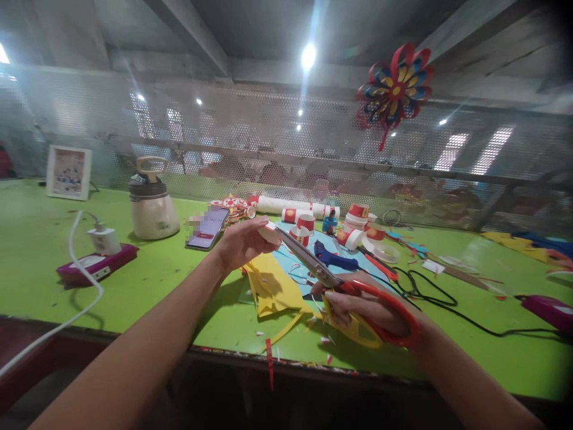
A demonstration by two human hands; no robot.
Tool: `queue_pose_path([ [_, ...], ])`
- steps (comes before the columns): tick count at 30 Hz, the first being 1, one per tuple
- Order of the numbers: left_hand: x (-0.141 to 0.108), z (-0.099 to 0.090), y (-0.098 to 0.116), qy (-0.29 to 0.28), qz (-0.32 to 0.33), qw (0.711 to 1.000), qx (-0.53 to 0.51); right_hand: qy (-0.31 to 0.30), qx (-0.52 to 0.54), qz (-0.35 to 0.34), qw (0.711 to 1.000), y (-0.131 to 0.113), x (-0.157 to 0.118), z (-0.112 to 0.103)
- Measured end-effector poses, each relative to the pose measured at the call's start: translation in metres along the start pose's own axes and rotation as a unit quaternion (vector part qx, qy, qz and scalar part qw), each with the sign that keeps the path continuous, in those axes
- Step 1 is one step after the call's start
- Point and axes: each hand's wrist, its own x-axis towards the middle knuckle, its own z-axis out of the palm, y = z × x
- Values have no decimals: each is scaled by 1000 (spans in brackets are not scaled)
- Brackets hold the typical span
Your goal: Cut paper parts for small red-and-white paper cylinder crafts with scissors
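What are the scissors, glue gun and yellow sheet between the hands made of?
Scissors: grey, sheened blades, so metal; smooth red and yellow handles, probably plastic.
Glue gun: even blue body, likely moulded plastic.
Yellow sheet: matte, creased; felt or paper, unclear.

On my left I see an upright picture frame [69,172], a cream jug [153,214] and a purple power strip [115,261].

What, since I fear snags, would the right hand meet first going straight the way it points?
Probably the small rounded white papery piece in the left hand, near the tip of the red-and-yellow-handled metal scissors; depth is unclear.
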Motion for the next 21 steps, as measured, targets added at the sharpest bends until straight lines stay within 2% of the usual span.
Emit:
queue_pose_path([
  [11,-1,0,-1,-4,-16,1000,0,1,94,55,994,3,-3,5],
  [21,-1,-1,-1,-11,-17,1000,-10,16,70,57,996,6,-2,4],
])
